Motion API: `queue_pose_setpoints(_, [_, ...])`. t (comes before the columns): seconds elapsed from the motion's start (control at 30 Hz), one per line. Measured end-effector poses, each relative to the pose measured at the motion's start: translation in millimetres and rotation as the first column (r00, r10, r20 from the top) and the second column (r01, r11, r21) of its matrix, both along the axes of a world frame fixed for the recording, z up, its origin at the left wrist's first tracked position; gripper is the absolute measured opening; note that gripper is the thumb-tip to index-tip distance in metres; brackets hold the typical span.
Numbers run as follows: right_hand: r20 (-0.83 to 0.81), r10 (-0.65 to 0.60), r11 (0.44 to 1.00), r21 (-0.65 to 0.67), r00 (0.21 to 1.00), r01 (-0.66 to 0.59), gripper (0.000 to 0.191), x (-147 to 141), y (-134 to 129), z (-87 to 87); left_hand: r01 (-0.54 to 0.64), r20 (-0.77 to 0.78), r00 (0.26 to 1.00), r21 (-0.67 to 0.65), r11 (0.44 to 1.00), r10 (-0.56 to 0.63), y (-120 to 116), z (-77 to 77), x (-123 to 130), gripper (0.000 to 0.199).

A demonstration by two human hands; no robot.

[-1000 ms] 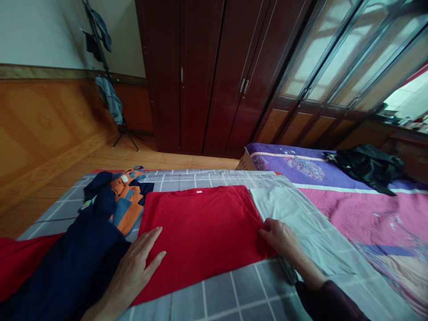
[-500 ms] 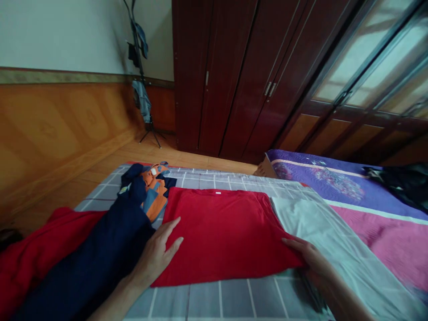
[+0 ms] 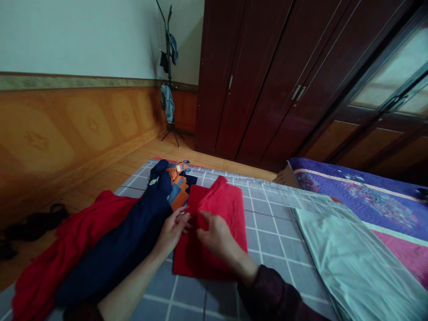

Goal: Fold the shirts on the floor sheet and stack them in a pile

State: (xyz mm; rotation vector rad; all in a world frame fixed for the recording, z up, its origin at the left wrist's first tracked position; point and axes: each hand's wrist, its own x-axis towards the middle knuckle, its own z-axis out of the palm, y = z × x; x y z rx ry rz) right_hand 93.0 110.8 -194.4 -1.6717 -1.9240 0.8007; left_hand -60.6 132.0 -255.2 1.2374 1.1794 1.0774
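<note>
A red shirt [image 3: 230,209] lies on the checked grey bed sheet, its right part folded over toward the left. My right hand [image 3: 216,234] pinches the raised edge of that fold above the shirt's middle. At the shirt's left side is my left hand [image 3: 175,227], its fingers loosely bent and apart, with no cloth visibly gripped. Close to its left lie a navy blue garment [image 3: 113,240] and an orange and blue patterned garment [image 3: 179,183]. A bright red garment [image 3: 80,232] is crumpled beyond the navy one.
A folded pale green garment [image 3: 354,254] rests at the right on the checked sheet [image 3: 267,223]. Behind it is a purple and pink bed cover [image 3: 347,183]. A dark red wardrobe [image 3: 254,80] and a coat stand [image 3: 169,76] stand beyond the bed. Dark items [image 3: 36,223] lie on the floor.
My right hand has carried the red shirt's right side over to the left, so the shirt is now narrower. My left hand's fingers have bent. The view has shifted rightwards across the scene's left side.
</note>
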Motion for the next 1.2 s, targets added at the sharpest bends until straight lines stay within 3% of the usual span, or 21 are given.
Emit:
queue_pose_setpoints(0.1, [0.283, 0.129, 0.992, -0.052, 0.951, -0.119, 0.037, -38.2, -14.5, -18.3, -0.011, -0.017, 1.0, 0.022, 1.0, 0.012, 4.6, -3.5, -2.5, 0.058])
queue_pose_setpoints(0.2, [0.318, 0.149, 0.988, -0.02, 0.937, -0.15, 0.044, -43.9, -28.6, -26.6, 0.018, 0.005, 1.0, 0.027, 0.999, -0.018, 9.0, -10.9, -3.3, 0.06])
queue_pose_setpoints(0.37, [0.347, 0.187, 0.948, 0.181, 0.919, -0.262, 0.057, -11.8, -56.5, -40.0, 0.021, 0.019, 1.0, 0.049, 0.999, -0.021, 13.4, -21.1, -2.8, 0.057])
queue_pose_setpoints(0.53, [0.461, 0.096, 0.873, 0.388, 0.882, -0.297, 0.055, 35.6, -86.0, -63.9, 0.026, 0.01, 1.0, 0.068, 0.997, -0.027, 15.5, -20.8, -1.4, 0.054])
queue_pose_setpoints(0.8, [0.453, 0.048, 0.839, 0.465, 0.89, -0.282, 0.039, 93.6, -97.9, -62.7, 0.002, -0.034, 0.999, 0.055, 0.999, -0.001, 16.3, -14.1, -1.2, 0.054])
queue_pose_setpoints(1.0, [0.356, -0.003, 0.855, 0.486, 0.934, -0.182, 0.028, 108.6, -96.5, -55.4, 0.005, -0.126, 0.992, 0.127, 0.992, 0.011, 11.4, -10.4, 5.1, 0.051])
queue_pose_setpoints(1.2, [0.462, -0.074, 0.846, 0.498, 0.884, -0.19, 0.025, 112.8, -99.9, -61.4, 0.042, -0.319, 0.947, 0.243, 0.969, 0.039, 10.3, -14.9, 16.5, 0.053])
